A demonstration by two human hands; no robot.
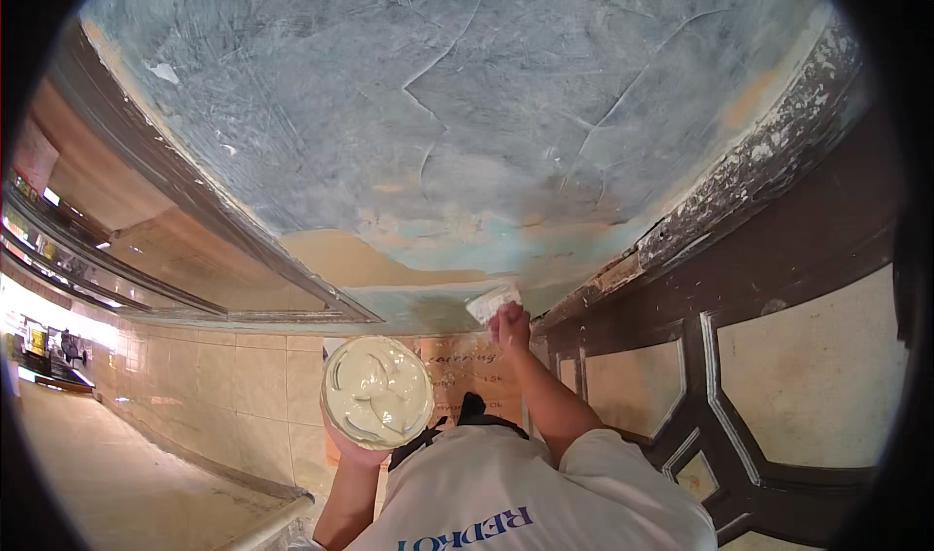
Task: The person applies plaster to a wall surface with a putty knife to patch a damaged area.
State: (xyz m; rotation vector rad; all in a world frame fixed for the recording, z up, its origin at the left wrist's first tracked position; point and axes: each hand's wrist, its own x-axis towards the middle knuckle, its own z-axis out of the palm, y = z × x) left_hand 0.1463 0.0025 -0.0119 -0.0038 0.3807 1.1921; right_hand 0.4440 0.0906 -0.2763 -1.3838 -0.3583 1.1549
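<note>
My left hand [356, 448] is closed around the underside of a round tub [374, 443], most of its fingers hidden beneath. Thick cream-coloured filler paste [385, 384] fills the tub, its glossy surface swirled into ridges. Farther off and to the right, my right hand [510, 327] grips a flat, whitish scraper [493, 304]. The scraper is at the lower part of a painted wall panel [428, 308]; whether its edge touches the surface I cannot tell. That panel is blue-grey higher up, with tan and pale turquoise patches lower down and several raised crack lines.
A dark brown door with pale inset panels [798, 376] stands on the right, beside a flaking frame edge [749, 167]. On the left are a brown frame [185, 181] and beige tiles [233, 386]. An orange printed sheet [467, 381] lies below the panel.
</note>
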